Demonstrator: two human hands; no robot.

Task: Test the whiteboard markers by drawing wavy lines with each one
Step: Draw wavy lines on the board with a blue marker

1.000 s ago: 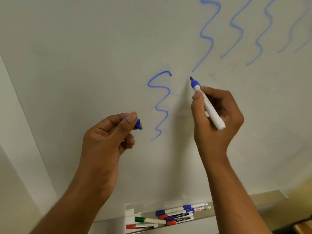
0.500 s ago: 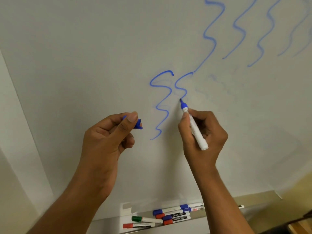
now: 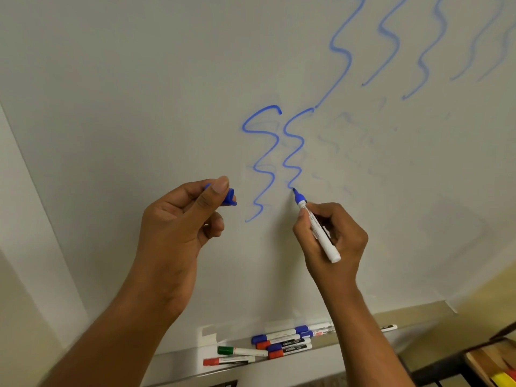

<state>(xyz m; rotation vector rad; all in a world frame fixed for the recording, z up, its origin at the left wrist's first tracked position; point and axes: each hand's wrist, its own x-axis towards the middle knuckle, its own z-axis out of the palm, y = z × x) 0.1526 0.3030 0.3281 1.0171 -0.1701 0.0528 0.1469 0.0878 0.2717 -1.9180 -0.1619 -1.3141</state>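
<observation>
My right hand (image 3: pixel 332 241) grips a white marker with a blue tip (image 3: pixel 315 222), its nib touching the whiteboard (image 3: pixel 139 79) at the lower end of a fresh blue wavy line (image 3: pixel 293 152). Just left of it runs another blue wavy line (image 3: pixel 262 163). My left hand (image 3: pixel 178 222) pinches the marker's blue cap (image 3: pixel 229 198) between thumb and fingers, held close to the board, left of both lines. Several older blue wavy lines (image 3: pixel 388 40) cross the board's upper right.
On the ledge (image 3: pixel 418 317) under the board lie several capped markers: blue ones (image 3: pixel 279 336), red ones (image 3: pixel 229 360) and a green one (image 3: pixel 241 351). Faint erased smudges mark the board right of the fresh line. A wooden box (image 3: pixel 494 361) sits at the lower right.
My right hand has drawn a new wavy line downward from beside the older line's end, moving down and left. My left hand has held still with the cap.
</observation>
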